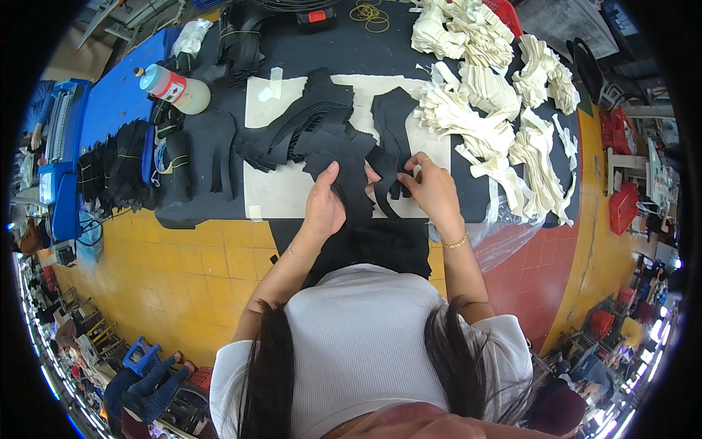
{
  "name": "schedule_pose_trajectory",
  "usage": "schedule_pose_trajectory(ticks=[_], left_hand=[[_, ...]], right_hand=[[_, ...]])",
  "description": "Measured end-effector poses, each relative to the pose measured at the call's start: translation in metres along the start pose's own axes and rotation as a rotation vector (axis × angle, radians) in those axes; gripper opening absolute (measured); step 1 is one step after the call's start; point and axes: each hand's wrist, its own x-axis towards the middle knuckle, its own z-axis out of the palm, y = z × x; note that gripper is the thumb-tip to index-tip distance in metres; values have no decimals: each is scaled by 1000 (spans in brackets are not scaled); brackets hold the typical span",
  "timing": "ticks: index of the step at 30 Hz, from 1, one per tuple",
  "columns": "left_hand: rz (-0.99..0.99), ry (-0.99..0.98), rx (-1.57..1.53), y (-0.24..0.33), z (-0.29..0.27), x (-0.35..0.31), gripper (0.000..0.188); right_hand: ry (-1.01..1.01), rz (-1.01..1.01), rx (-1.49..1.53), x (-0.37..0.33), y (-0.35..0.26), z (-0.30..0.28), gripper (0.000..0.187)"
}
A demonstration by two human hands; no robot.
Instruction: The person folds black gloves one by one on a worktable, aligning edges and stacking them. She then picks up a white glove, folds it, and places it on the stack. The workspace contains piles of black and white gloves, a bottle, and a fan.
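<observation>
My left hand [325, 206] grips a dark fabric piece [352, 170], its thumb on top and its fingertips showing past the piece's right edge. Thumb and fingers of my right hand [433, 189] are closed at the edge of a narrow dark strip [385, 162] just right of it. Beyond my hands, a fanned stack of dark cut pieces [311, 121] spreads over a pale board [256, 192]. A smaller pile of dark pieces [395, 110] lies on the board's right part, partly behind the strip.
Cream fabric bundles [486, 132] cover the table's right side. At left stand a white bottle with a red label [175, 89] and tied dark bundles [131, 157]. A red-and-black tool [316, 17] and yellow bands [371, 16] lie at the back. Clear plastic [493, 238] hangs off the front edge.
</observation>
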Motion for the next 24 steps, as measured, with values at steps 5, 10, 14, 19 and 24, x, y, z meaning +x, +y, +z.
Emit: schedule_pose_trajectory(ticks=[5,10,14,19,24], left_hand=[[29,-28,130,9,-2,-11,50],[66,53,284,18,-1,-16,56],[13,60,308,32,-14,-19,67],[89,-59,177,19,-12,-21,84],[123,-225,338,27,-5,-24,88]], right_hand=[[-140,10,799,-8,-12,-17,28],[-294,-93,705,-17,-36,-31,17],[-589,-225,873,-35,-50,-67,17],[-320,-388,654,-25,-89,-48,18],[-137,-333,392,-12,-103,-29,22]])
